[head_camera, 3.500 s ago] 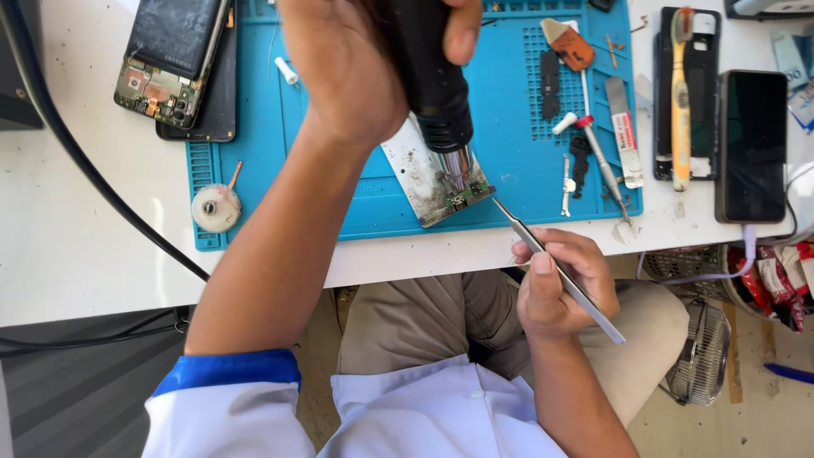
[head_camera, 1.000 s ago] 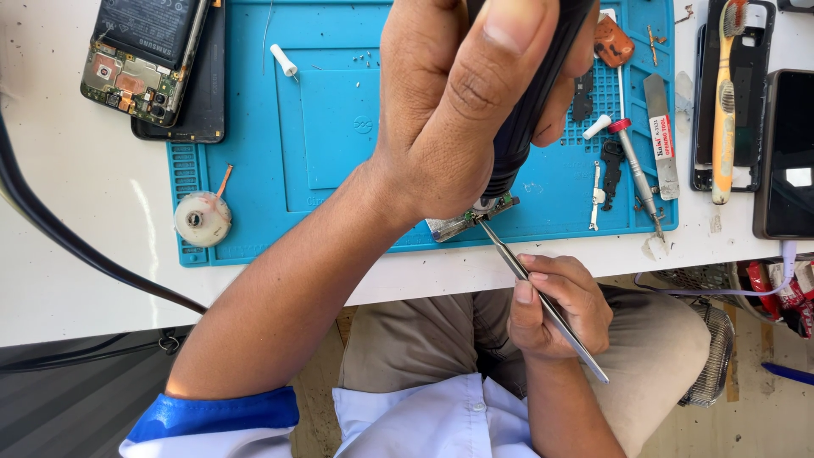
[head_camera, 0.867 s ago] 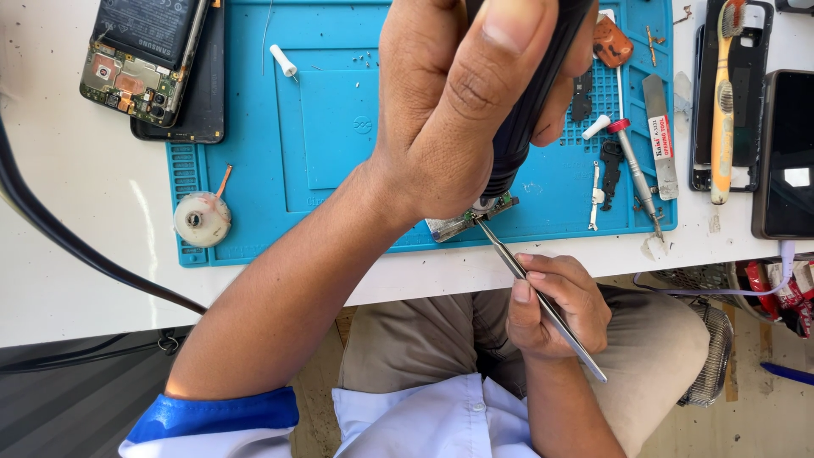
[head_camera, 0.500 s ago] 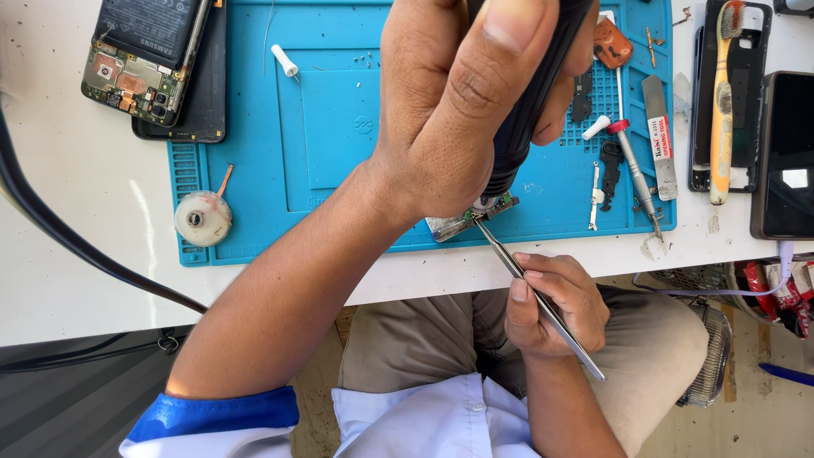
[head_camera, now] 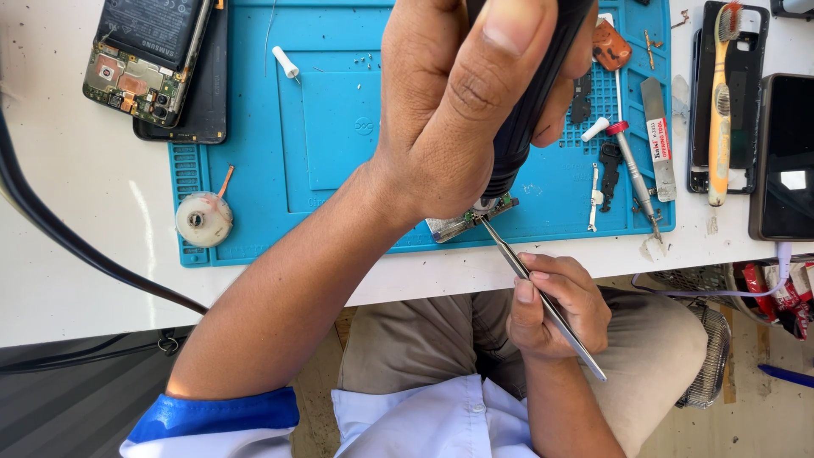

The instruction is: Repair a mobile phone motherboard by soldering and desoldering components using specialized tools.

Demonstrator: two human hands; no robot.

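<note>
Nearest me, my right hand sits off the table's front edge, above my lap, fingers pinched together on metal tweezers. Tweezer tips reach up over the near edge of the blue mat and touch the small circuit board lying there.

Board sits at the mat's near edge, directly under my left hand and just beyond my right. Most of it is hidden by the left hand; only the near strip shows.

Left hand is raised close to the camera, fist clamped around a black pen-shaped tool. Tool points down at the board; its tip is right at the board beside the tweezer tips. Can't tell whether it actually touches.

On the mat:
- left near corner: white round part with a copper lead
- far left: small white peg
- right side, in the grid section: red-collared screwdriver, flat metal pry blade, small dark parts, orange-brown pick

Off the mat, left far corner: opened phone with exposed board and battery, lying on a black back cover.

Right of the mat: black phone frame with a yellow toothbrush laid on it, then a dark-screened phone.

Black cable crosses the table left of the mat.
</note>
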